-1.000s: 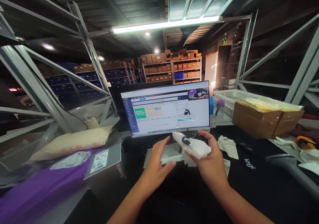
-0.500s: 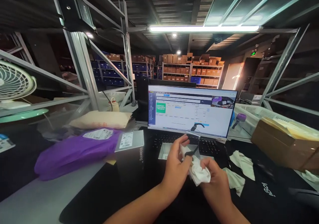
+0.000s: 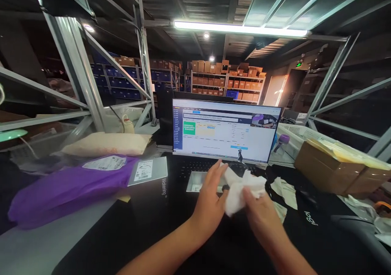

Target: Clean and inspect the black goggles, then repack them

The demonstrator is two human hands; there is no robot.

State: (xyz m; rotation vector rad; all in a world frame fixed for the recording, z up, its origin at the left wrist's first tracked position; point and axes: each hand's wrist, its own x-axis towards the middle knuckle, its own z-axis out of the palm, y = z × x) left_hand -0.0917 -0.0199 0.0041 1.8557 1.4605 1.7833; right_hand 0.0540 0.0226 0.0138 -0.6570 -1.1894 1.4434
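Between my hands is a crumpled white tissue, pinched by my right hand with the thumb on top. My left hand is curled around a small black item, which the tissue and fingers partly cover. Just beyond them, the keyboard lies below a lit monitor. An open grey box part sits beside my left fingers. Several used pale wipes lie to the right of my right hand.
A purple parcel and a grey box lie at the left, before a beige package. On the right are a cardboard box, a black mouse and a white basket.
The view has turned a little right. The tissue is more spread out and raised, covering more of the space between my hands, and my right hand has shifted with it.
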